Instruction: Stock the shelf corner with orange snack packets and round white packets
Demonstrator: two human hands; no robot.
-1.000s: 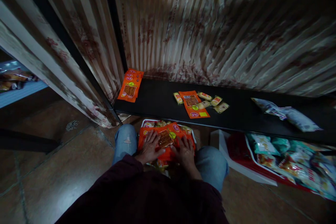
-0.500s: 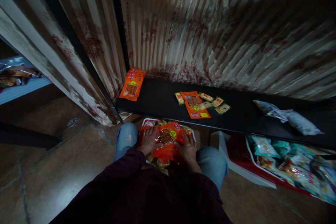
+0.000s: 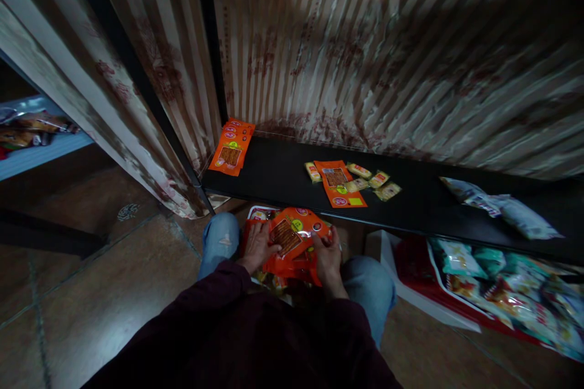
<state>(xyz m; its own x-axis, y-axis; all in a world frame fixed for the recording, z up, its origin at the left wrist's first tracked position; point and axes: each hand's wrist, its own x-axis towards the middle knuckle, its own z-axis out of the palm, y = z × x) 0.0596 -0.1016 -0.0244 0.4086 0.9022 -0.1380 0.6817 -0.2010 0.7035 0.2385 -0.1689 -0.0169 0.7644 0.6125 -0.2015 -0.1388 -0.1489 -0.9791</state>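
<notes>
An orange snack packet (image 3: 286, 238) with a clear window showing brown sticks lies tilted on top of more orange packets, in a white-rimmed basket (image 3: 250, 211) between my knees. My right hand (image 3: 329, 260) pinches its right edge between thumb and fingers. My left hand (image 3: 256, 249) rests on the packets at the left, fingers stretched out and thumb against the top packet's edge. Small wrapped pieces show at the basket's near side, partly hidden by my hands.
A low black shelf (image 3: 274, 173) carries stacked orange packets (image 3: 229, 149), another orange packet (image 3: 337, 179) among small yellow wrapped snacks (image 3: 378, 179), and pale bags (image 3: 524, 216). A red basket (image 3: 415, 264) of bagged snacks stands below right. A black post (image 3: 212, 42) rises at the left.
My right hand has gone from lying flat to pinching the top orange packet's right edge. That packet has tilted and its right side is raised. My left hand has stayed nearly in place.
</notes>
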